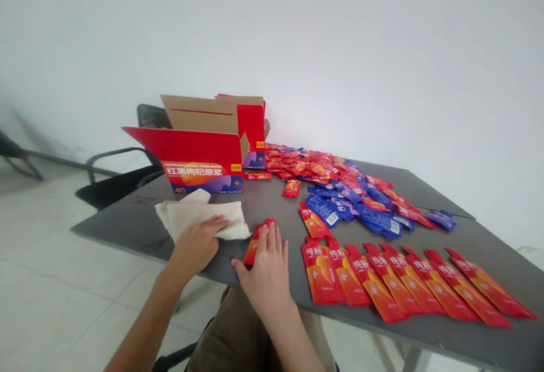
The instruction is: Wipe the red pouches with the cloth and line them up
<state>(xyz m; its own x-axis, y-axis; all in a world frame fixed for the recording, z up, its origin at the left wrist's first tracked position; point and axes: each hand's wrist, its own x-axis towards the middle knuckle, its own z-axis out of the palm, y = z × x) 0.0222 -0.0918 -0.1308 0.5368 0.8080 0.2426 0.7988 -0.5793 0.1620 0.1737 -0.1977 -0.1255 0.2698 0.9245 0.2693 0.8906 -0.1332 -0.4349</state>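
My left hand [196, 245] lies flat on a folded white cloth [199, 214] near the grey table's [140, 225] front-left edge, fingers stretched out. My right hand [264, 270] rests flat over a red sachet [256, 238], fingers together and extended, thumb out to the left. Only the sachet's upper part shows beyond the fingers. To the right, a neat overlapping row of several red sachets [408, 284] runs along the front edge.
An open red cardboard box [199, 159] with raised flaps stands at the back left. A loose heap of red and blue sachets [352, 191] covers the table's middle and back. A black chair [123, 179] stands behind the table on the left. White wall behind.
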